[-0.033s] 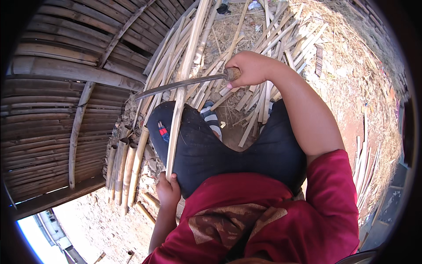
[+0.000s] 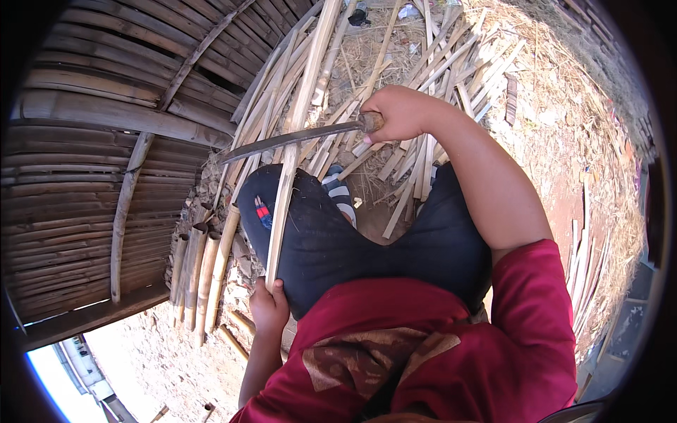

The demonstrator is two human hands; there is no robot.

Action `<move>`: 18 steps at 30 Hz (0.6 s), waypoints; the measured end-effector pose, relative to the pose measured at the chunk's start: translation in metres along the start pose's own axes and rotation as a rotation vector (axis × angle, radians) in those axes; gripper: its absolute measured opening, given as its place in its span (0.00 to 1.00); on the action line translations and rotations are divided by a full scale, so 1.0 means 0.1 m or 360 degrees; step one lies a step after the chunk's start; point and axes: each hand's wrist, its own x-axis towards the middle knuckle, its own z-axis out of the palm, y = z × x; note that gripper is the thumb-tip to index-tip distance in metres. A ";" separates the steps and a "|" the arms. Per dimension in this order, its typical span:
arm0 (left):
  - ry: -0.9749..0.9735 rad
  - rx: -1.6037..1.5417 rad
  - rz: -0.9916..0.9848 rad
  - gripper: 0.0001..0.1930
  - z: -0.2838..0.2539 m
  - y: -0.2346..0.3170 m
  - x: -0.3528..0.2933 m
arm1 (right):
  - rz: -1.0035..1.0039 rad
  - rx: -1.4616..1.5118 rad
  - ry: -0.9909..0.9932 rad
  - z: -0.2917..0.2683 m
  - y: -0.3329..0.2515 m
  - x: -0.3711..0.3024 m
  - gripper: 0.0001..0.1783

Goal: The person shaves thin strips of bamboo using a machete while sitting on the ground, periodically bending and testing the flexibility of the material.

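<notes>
A long pale bamboo strip runs away from me over my left thigh and past the top of the picture. My left hand is closed round its near end, thumb on top. In my right hand is the wooden handle of a machete, the fingers wrapped round it. The machete's dark, slightly curved blade lies crosswise over the strip, just beyond my left knee, its tip pointing left. Whether the edge has bitten into the strip I cannot tell.
Split bamboo strips lie in a loose heap on the ground ahead. Several round bamboo poles stand at the left beside a slatted bamboo wall. More thin strips lie at the right, near dry straw.
My right hand and the machete have shifted very slightly nearer to me along the strip. My left hand keeps its place on the near end.
</notes>
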 end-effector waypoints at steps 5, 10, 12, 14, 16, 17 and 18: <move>0.0051 0.0049 0.0008 0.21 0.02 -0.01 -0.04 | -0.0194 -0.0157 0.0322 0.21 -0.18 -0.05 0.17; -0.0064 0.0095 0.0009 0.24 -0.05 -0.12 -0.01 | -0.0232 -0.0384 0.0286 0.11 -0.31 -0.06 0.15; -0.0070 0.0070 0.0045 0.22 -0.04 -0.11 0.05 | -0.0080 -0.0196 0.0235 0.11 -0.02 -0.01 0.16; -0.0056 -0.0003 0.0059 0.22 -0.09 -0.04 0.07 | -0.0019 -0.0200 0.0294 0.10 0.03 0.04 0.15; -0.0079 -0.0062 0.0070 0.22 -0.09 -0.08 0.06 | -0.0050 -0.0254 0.0347 0.13 -0.03 -0.01 0.15; -0.0095 -0.0088 0.0072 0.22 -0.10 -0.09 0.05 | -0.0063 -0.0277 0.0369 0.13 -0.08 -0.04 0.15; -0.0122 -0.0101 0.0024 0.22 -0.11 -0.08 0.05 | -0.0090 -0.0297 0.0388 0.12 -0.12 -0.04 0.15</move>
